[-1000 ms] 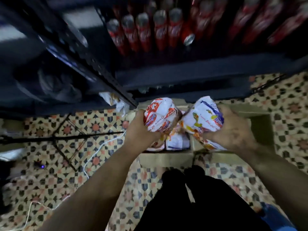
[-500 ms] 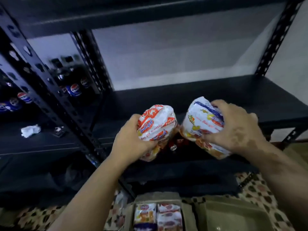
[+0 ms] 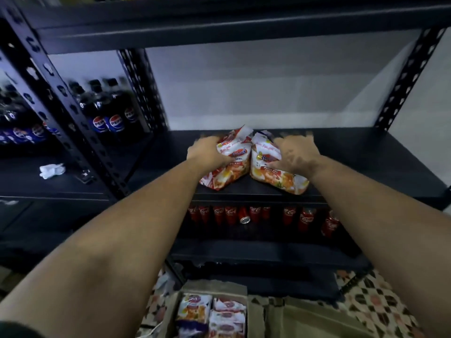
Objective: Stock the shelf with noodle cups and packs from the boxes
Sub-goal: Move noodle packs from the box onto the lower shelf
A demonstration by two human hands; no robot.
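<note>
Two red-and-white noodle packs lie side by side near the front of the black shelf board (image 3: 366, 162). My left hand (image 3: 207, 152) grips the left noodle pack (image 3: 227, 167) from its left side. My right hand (image 3: 296, 154) grips the right noodle pack (image 3: 273, 172) from its right side; its fingers are blurred. Both packs rest on the board, leaning toward each other at their far ends. Below, at the bottom edge, an open cardboard box (image 3: 280, 318) holds several more noodle packs (image 3: 214, 313) in its left half.
Red cola cans (image 3: 244, 214) fill the shelf just under the board. Dark Pepsi bottles (image 3: 109, 113) stand on the neighbouring rack to the left, with a crumpled white paper (image 3: 52, 170) in front. Perforated black uprights (image 3: 405, 79) frame the bay. Patterned floor tiles (image 3: 380, 306) lie below.
Both hands lifted the two packs from the box up to the shelf and pushed them forward and down onto the board. The view tilted up from the floor to the shelf.
</note>
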